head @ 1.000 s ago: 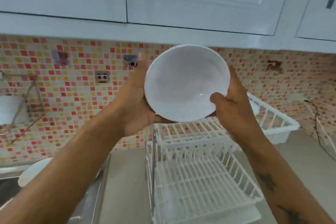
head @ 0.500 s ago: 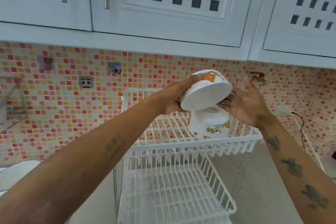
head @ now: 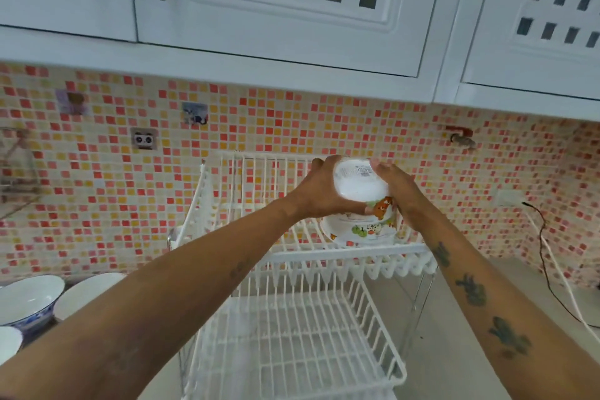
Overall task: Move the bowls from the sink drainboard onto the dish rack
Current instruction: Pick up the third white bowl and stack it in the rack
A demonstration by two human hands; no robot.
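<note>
Both my hands hold a white bowl with cartoon prints [head: 358,185], turned upside down, its base with a label facing up. My left hand [head: 319,193] grips its left side and my right hand [head: 401,196] its right side. The bowl sits on top of another upturned printed bowl [head: 360,229] that rests on the upper tier of the white wire dish rack [head: 344,255]. At the lower left, three more bowls wait on the drainboard: a blue-patterned one [head: 27,300], a plain white one [head: 86,294] and the edge of a white bowl [head: 8,343].
The rack's lower tier [head: 292,347] holds nothing I can see. White wall cabinets [head: 292,10] hang overhead. The mosaic backsplash [head: 113,191] runs behind. A black cable and a white cord [head: 548,266] trail over the counter at the right.
The bowl went from upright in front of me to flipped over and lowered onto the bowl on the rack's top tier. Both hands moved forward and right with it.
</note>
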